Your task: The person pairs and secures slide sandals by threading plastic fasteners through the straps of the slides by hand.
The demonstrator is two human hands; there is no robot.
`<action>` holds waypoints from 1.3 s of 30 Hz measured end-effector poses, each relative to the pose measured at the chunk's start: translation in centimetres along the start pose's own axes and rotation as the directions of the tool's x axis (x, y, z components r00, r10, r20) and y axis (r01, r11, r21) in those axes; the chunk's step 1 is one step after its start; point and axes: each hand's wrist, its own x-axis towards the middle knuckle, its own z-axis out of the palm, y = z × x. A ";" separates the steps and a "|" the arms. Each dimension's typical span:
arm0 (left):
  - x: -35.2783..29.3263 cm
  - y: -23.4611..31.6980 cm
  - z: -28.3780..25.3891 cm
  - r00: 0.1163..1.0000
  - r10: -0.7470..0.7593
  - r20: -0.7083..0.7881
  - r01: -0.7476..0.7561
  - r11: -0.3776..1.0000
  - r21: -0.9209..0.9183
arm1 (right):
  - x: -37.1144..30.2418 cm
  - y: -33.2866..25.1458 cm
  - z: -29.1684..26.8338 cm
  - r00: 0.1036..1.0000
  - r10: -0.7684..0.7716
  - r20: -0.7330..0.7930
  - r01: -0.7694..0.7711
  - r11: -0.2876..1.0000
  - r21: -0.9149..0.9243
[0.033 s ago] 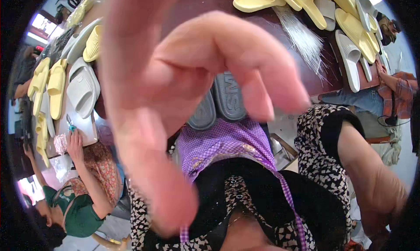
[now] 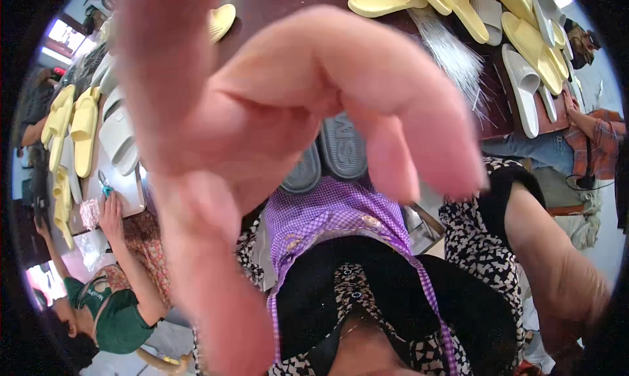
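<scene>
A large hand (image 2: 249, 137), which I take for my left hand, hangs very close before the view. Its thumb points down at the left and its bent fingers point down at the right, wide apart, with nothing visible between them. Its wrist cannot be made out. Behind it, a pair of dark grey slippers (image 2: 344, 147) lies at the edge of my purple checked apron (image 2: 334, 212), partly covered by the hand. From a black-and-white patterned sleeve, my right forearm (image 2: 557, 258) runs to the lower right rim; my right hand is out of the picture.
Yellow slippers (image 2: 534, 52) and a light grey slipper (image 2: 522, 81) lie at the far right of the dark table, beside a bundle of thin clear strips (image 2: 452, 55). More yellow slippers (image 2: 85, 130) lie at left, where a co-worker's hand (image 2: 111, 212) holds teal-handled snips (image 2: 105, 187).
The hand has shifted left and its fingertips sit slightly lower. A yellow slipper at the top left has come out from behind it, while some light grey slippers are now more covered.
</scene>
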 end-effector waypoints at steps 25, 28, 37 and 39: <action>2.6 1.0 5.9 0.973 0.131 0.189 -0.070 0.951 -0.301 | -5.9 -6.0 -2.6 0.997 -0.010 -0.076 0.011 1.000 0.008; 2.1 1.1 6.5 0.971 0.147 0.189 -0.084 0.949 -0.303 | -6.3 -6.6 -2.2 0.998 -0.007 -0.065 0.007 1.000 0.004; 2.1 2.2 7.2 0.961 0.149 0.231 -0.053 0.925 -0.377 | -6.7 -8.2 -1.4 0.996 0.027 -0.082 -0.027 1.000 0.001; 1.6 3.2 8.2 0.960 0.149 0.237 -0.047 0.921 -0.388 | -6.7 -9.2 -1.5 0.995 0.025 -0.100 -0.024 1.000 0.010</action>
